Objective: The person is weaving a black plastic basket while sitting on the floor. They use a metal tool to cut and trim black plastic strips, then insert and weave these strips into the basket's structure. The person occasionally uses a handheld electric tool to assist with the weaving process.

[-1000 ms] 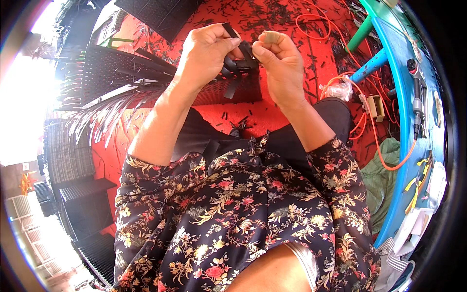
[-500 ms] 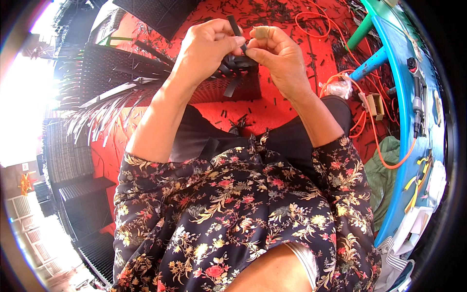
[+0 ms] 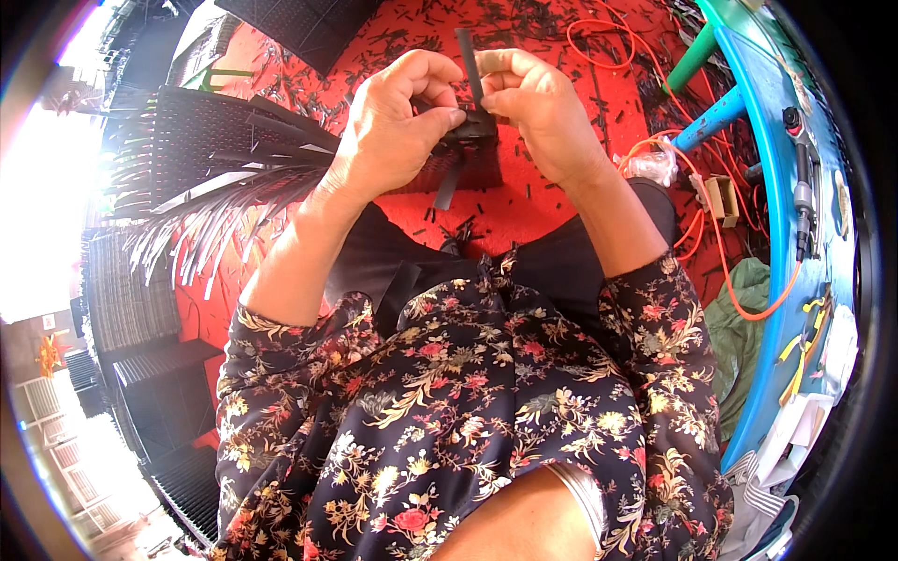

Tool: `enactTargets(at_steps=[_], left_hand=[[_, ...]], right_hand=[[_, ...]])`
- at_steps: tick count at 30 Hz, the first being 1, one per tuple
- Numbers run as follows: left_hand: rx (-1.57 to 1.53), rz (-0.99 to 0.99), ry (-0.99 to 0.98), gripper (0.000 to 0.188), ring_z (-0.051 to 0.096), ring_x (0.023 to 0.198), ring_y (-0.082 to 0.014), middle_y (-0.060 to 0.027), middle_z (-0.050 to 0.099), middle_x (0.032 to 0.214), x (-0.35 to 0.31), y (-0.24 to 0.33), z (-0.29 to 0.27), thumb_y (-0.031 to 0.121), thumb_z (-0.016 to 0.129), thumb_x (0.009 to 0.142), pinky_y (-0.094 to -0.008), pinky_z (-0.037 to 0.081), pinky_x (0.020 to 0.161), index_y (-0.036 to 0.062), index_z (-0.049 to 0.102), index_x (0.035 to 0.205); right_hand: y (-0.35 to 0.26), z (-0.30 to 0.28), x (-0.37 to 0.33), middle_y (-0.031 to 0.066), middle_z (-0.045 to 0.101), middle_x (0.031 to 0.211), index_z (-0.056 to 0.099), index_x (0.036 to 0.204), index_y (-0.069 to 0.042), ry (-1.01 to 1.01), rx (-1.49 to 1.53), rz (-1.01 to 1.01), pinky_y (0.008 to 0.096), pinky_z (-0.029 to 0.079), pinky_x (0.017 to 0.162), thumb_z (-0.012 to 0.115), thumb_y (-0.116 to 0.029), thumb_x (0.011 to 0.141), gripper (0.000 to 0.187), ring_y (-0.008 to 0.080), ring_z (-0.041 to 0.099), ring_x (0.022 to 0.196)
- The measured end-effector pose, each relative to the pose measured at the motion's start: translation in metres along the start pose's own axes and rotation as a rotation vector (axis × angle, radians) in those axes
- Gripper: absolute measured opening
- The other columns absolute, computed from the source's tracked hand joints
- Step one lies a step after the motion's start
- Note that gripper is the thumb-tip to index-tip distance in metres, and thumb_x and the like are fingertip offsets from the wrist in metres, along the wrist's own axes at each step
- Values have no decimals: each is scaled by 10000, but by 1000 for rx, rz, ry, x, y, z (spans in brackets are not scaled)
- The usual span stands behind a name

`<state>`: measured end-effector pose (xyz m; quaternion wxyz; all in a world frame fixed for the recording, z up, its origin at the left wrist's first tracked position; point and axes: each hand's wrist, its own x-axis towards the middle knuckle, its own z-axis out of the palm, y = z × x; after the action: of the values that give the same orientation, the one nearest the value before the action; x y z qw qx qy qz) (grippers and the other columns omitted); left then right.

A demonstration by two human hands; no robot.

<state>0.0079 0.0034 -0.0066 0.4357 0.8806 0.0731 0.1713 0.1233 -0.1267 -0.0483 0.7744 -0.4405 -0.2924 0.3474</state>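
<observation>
A flat black strip (image 3: 467,58) stands upright between my hands, at the end of a black woven piece (image 3: 430,173). My right hand (image 3: 547,117) is closed, with its thumb and forefinger pinching the strip near its base. On the other side my left hand (image 3: 393,122) has curled fingers, its thumb pressed on the dark woven edge (image 3: 472,126) by the strip. What lies under the left fingers is partly hidden. Another loose strip end (image 3: 448,187) hangs below the edge. To the left, many long strip ends (image 3: 201,220) fan out from the woven work.
Black strip scraps litter the red floor (image 3: 533,220). On the right, a blue table (image 3: 762,393) holds a tool (image 3: 803,201) with an orange hose (image 3: 739,313). A small cardboard box (image 3: 722,201) and a green bag (image 3: 739,327) sit beside it. Dark woven panels (image 3: 140,290) stand at left.
My left thumb and fingers have come off the upright strip and moved down to the woven edge. My right hand now pinches the strip, which stands a little farther right.
</observation>
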Motion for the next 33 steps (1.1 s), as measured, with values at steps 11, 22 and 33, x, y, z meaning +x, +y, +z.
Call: enactTargets(at_steps=[11, 22, 33], left_hand=[[96, 36, -2, 73, 574, 694, -178, -76, 590, 748, -2, 6, -2, 1, 617, 745, -287, 446, 645, 3, 639, 814], [216, -67, -9, 59, 584, 686, -231, -109, 593, 751, 0, 15, -5, 47, 625, 725, -320, 450, 633, 6, 622, 768], [171, 48, -10, 59, 549, 700, -122, -45, 574, 712, -2, 8, -4, -5, 612, 729, -258, 426, 663, -4, 612, 788]], right_hand=[[1, 12, -13, 4, 557, 658, 588, 825, 25, 225, -294, -127, 230, 395, 518, 598, -72, 841, 99, 58, 477, 576], [-2, 18, -7, 43, 586, 681, 591, 903, 44, 346, -157, 27, 241, 418, 533, 623, -32, 794, 136, 83, 511, 582], [-11, 5, -23, 67, 603, 799, 644, 1012, -26, 232, -879, -598, 276, 467, 601, 696, -91, 755, 269, 145, 580, 714]])
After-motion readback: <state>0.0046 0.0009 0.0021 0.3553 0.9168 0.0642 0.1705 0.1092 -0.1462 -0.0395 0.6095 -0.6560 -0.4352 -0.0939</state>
